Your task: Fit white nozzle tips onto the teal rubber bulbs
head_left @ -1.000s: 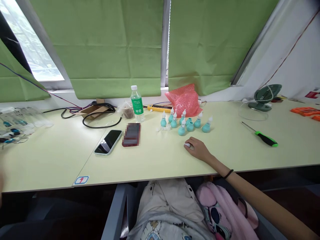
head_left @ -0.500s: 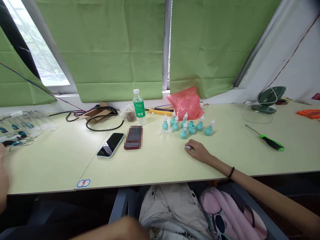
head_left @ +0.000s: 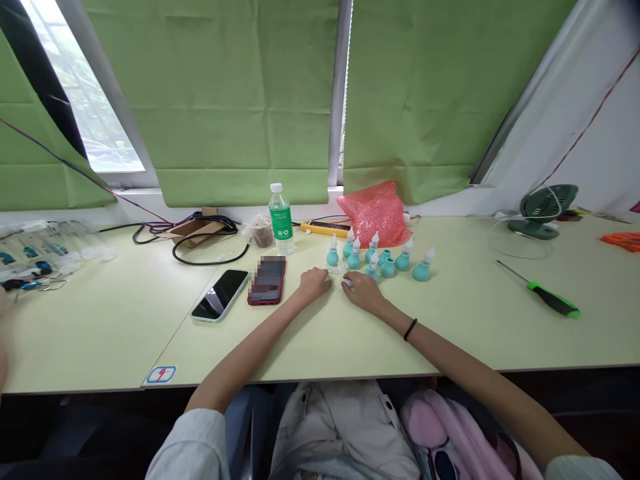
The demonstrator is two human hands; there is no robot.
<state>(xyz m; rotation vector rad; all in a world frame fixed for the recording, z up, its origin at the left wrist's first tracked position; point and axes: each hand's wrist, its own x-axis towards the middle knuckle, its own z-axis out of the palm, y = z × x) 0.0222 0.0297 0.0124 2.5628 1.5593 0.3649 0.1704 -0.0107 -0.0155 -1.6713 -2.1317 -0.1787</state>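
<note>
The right hand rests low on the table, its fingers curled narrow around a small white piece, of which only one part shows at the fingertips. The left hand lies near it, also with bent fingers, and its tips point toward the right hand; I cannot tell if it holds something. Just beyond the gap between the hands there are small clear pieces, at the foot of the leftmost blue-green bulb, which stands upright with a pale tip. Just behind the right hand stands the front bulb, its lower part partly covered, and around it the other bulbs make a loose group; most carry such a tip, but two do not, among them the open bulb. In my judgement, the step in hand is a fine handling of the white piece, close to the bulbs. The next move, I think, calls for a light, exact pinch, and for care that the knuckles do not push the front bulb over. Farther out, a red bubble bag lies behind the bulbs, a water bottle stands upright to the left, and a screwdriver lies well apart to the right.
</note>
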